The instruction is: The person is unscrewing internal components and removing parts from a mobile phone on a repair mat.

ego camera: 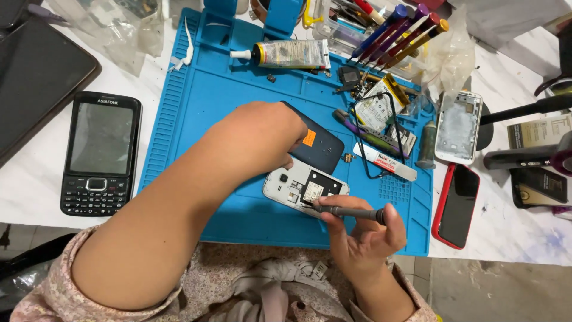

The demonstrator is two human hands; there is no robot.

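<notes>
Phone (301,186) could skid toward six o'clock if your left hand (262,140) loosens while your right hand (363,229) grips the screwdriver (348,211).

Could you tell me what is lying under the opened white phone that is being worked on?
The opened white phone rests on the blue mat. The left hand covers its upper left corner, so nothing there can be seen. The dark back cover lies just beyond it.

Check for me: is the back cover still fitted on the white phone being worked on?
No: the white phone lies open with its insides exposed, and a dark back cover rests apart on the blue mat.
</notes>
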